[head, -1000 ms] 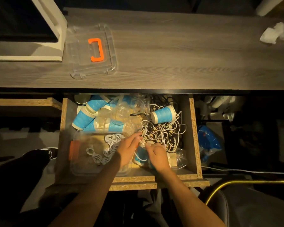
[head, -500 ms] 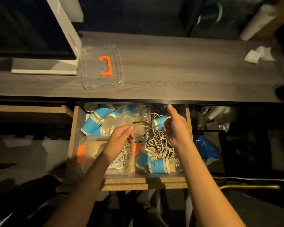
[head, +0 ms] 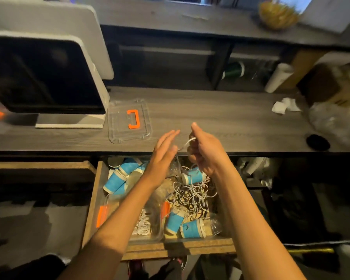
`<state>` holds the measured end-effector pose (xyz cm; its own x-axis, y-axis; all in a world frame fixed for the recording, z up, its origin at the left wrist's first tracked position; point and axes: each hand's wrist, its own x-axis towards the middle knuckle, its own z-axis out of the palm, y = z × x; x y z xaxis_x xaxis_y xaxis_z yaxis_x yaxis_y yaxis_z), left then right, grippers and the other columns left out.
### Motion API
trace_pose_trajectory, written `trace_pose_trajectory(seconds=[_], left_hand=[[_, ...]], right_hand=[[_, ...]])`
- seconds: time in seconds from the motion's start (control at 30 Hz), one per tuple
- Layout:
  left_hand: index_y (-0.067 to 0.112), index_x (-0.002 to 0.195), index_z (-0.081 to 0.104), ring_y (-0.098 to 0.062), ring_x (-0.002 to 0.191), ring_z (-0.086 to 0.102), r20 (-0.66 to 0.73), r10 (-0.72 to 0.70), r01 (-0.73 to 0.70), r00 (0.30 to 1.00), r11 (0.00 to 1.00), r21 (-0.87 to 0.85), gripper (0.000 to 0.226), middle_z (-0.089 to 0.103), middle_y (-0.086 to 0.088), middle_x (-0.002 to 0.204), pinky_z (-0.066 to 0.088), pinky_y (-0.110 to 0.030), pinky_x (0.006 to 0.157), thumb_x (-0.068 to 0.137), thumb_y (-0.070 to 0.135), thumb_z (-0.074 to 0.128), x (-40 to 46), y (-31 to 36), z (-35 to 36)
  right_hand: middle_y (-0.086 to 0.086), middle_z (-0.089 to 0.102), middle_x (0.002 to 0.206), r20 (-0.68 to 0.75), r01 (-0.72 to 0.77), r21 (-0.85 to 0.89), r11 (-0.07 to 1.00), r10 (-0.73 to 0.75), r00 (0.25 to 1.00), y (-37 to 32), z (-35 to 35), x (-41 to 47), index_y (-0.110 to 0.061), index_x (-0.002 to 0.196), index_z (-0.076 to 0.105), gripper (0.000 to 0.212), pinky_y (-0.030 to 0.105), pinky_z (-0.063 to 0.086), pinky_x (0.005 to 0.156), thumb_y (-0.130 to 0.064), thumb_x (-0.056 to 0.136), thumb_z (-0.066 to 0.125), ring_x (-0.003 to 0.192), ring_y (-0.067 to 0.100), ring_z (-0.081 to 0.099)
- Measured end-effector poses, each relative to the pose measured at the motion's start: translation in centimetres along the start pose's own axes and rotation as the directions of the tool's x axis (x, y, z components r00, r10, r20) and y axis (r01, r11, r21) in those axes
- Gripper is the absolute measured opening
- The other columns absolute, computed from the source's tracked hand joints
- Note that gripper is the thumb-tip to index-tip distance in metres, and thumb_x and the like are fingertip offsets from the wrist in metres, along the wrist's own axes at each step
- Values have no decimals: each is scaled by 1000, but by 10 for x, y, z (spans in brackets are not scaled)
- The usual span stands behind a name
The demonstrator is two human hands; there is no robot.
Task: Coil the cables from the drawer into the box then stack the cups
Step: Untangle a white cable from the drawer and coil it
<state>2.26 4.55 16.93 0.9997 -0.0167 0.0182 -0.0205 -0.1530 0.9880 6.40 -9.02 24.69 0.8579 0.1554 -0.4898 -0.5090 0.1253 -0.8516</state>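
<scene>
Right hand pose: the right hand [head: 203,151] is raised over the front edge of the desk [head: 230,122], thumb up, fingers curled in.
Right hand grip: it pinches a white cable [head: 187,142] that sticks out toward the left hand.
Left hand pose: the left hand [head: 163,153] is raised just left of the grip, fingers straight and together, pointing up and right, holding nothing; whether its fingertips touch the cable cannot be told.
Cable run: from the grip the white cable drops down into the cable tangle [head: 192,194] right below both hands.
Drawer: the open drawer [head: 93,201] lies below and toward the person from the grip, holding the tangle on its right half.
Box: the clear box [head: 158,233] with orange clips sits below and left of the grip, under the left forearm; white coiled cables [head: 142,224] lie in it.
Cups: one blue cup [head: 194,175] lies on its side on the tangle, just under the right wrist; more blue cups [head: 117,179] lie down-left of the grip at the drawer's back left, and two more [head: 185,224] near the drawer front.
Lid: a clear lid [head: 129,121] with an orange handle lies flat on the desk, up and left of the grip.
Around: a monitor [head: 45,77] stands far left; crumpled white paper [head: 284,106] lies far right on the desk.
In the way: the left forearm covers part of the box opening.
</scene>
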Motion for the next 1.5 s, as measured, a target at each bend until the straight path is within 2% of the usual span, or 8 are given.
trace_pose_trajectory(seconds=[0.23,0.57,1.0,1.07,1.17,1.3,1.4,1.5], left_hand=[[19,77,60,-8,58,58,95,-21,25,995,999,-46,32,55,11,62,45,-24,63,103,31,44,7,37,-6],[16,71,49,-4,39,23,-377,-82,-125,923,860,-494,37,31,8,49,16,-19,36,105,30,44,32,116,-77],[22,84,69,-5,45,30,-155,-94,97,983,995,13,30,35,12,48,23,-20,39,102,24,46,33,98,-79],[22,86,72,-8,47,30,-184,-85,81,979,996,-26,28,37,10,50,24,-21,39,102,25,50,31,99,-81],[23,87,75,-8,47,30,-236,-28,21,971,999,-30,27,36,9,50,23,-22,40,101,27,52,29,114,-88],[20,81,75,-3,43,33,-24,43,-37,999,975,218,32,38,12,44,30,-18,44,101,27,51,27,141,-90],[15,70,70,-5,43,33,78,9,-30,997,960,279,36,38,11,45,30,-21,44,99,31,55,26,147,-81],[12,65,62,-12,44,32,-77,-53,62,996,990,127,40,38,4,48,27,-22,41,99,34,56,26,137,-81]], right_hand=[[-5,30,52,-67,115,4,993,-115,991,-23,-2,-7,-19,67,47,37,21,22,39,-37,99,54,44,8,25],[-8,50,60,66,238,-218,947,-229,971,54,-50,-1,-20,69,73,32,27,36,62,-24,97,58,59,7,41],[-6,30,55,161,248,632,734,-438,885,-84,15,-40,-15,96,62,24,21,10,45,-33,95,47,45,5,21],[-4,36,59,121,324,524,787,-446,887,-98,18,-38,-13,95,65,29,21,17,47,-30,102,43,50,7,27],[3,59,85,-119,324,-183,928,-348,930,-96,19,-26,-14,98,69,25,24,39,63,-26,101,48,71,12,52],[-1,46,139,-103,499,-580,644,-666,739,-68,28,-20,-17,139,52,37,25,35,108,-22,103,46,130,11,43],[-7,56,121,117,558,-564,609,-610,784,-56,55,-23,-16,126,62,30,5,35,93,-22,105,41,118,7,52],[1,61,74,181,312,-441,842,-257,949,-46,64,-28,-11,84,66,38,26,46,72,-31,104,42,68,14,61]])
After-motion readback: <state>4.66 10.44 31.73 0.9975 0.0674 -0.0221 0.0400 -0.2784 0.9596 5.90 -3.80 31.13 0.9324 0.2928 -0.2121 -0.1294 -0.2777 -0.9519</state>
